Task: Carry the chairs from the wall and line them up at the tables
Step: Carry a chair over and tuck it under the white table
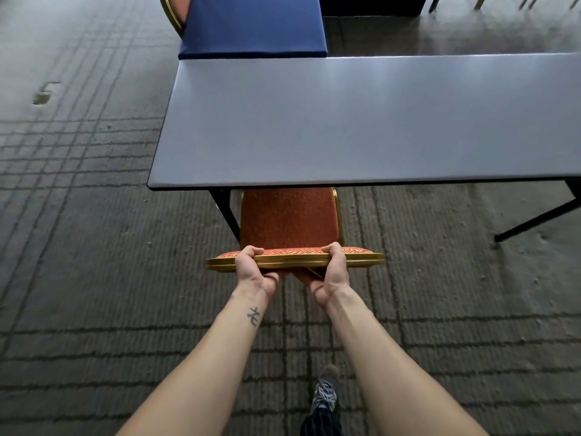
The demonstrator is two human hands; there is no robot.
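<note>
Gripping the gold metal top rail of the red-orange patterned upholstered chair [289, 218], the left hand [251, 267] and right hand [334, 269] both curl their fingers over its edge. The chair stands at the near long edge of the smooth grey rectangular table [345, 121], with its seat partly under the top, just right of a slanted black table leg [224, 209]. Past the table's far edge lies a dark blue padded surface [254, 26], beside another gold-framed chair back [176, 7]. Ribbed grey carpet with grid lines [94, 215] covers the floor.
</note>
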